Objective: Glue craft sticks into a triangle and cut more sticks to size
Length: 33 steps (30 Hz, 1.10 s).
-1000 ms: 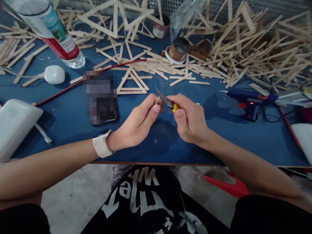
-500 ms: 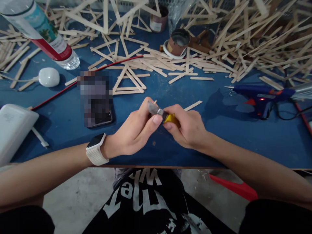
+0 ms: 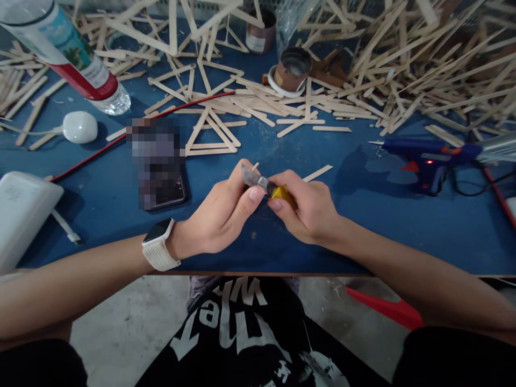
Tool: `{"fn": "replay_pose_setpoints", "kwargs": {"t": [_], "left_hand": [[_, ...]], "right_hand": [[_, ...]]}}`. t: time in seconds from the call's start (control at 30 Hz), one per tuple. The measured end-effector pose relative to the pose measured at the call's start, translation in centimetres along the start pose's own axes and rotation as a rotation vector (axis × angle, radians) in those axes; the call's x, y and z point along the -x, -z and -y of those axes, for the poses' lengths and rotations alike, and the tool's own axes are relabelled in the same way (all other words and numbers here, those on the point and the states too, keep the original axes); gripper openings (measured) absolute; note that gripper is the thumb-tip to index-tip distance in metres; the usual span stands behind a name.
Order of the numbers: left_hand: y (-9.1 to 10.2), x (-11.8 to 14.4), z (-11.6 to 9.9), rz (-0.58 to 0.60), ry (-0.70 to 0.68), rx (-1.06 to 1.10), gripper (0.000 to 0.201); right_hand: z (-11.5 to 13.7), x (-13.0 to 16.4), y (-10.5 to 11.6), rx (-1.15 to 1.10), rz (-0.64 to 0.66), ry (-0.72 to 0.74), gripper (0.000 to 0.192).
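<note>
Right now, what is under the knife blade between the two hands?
A small wooden stick pokes out past the left hand, under the blade of the yellow-handled knife held by the right hand. The stick's lower part is hidden by fingers.

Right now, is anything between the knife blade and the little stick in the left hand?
Nothing visible. The right hand holds the yellow-handled knife, and its blade lies against the left hand fingertips, right beside the small wooden stick pinched there. The exact contact point is hidden by the fingers.
</note>
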<state>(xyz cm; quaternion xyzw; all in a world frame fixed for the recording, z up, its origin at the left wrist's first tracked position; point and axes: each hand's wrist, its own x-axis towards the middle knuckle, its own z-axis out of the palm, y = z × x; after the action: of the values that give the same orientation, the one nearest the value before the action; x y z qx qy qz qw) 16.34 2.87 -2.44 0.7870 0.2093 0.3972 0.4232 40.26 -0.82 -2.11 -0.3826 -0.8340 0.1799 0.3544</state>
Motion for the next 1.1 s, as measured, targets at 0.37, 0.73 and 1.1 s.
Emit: {"fn": "replay_pose_setpoints", "kwargs": {"t": [0.37,0.73,1.1], "left_hand": [[-0.3,0.2,0.3,-0.053,0.010,-0.102,0.038],[-0.3,-0.1,0.1,-0.082,0.075,-0.127,0.047],[0.0,-1.7,1.4,-0.192,0.094,-0.209,0.052]], "right_hand": [[0.1,-0.1,-0.4,-0.044,-0.053,0.013,0.036],[0.4,0.0,-1.0,-0.107,-0.045,-0.082,0.031],[-0.4,-1.5,-1.7,-0.151,-0.097,-0.227,0.053]]}}
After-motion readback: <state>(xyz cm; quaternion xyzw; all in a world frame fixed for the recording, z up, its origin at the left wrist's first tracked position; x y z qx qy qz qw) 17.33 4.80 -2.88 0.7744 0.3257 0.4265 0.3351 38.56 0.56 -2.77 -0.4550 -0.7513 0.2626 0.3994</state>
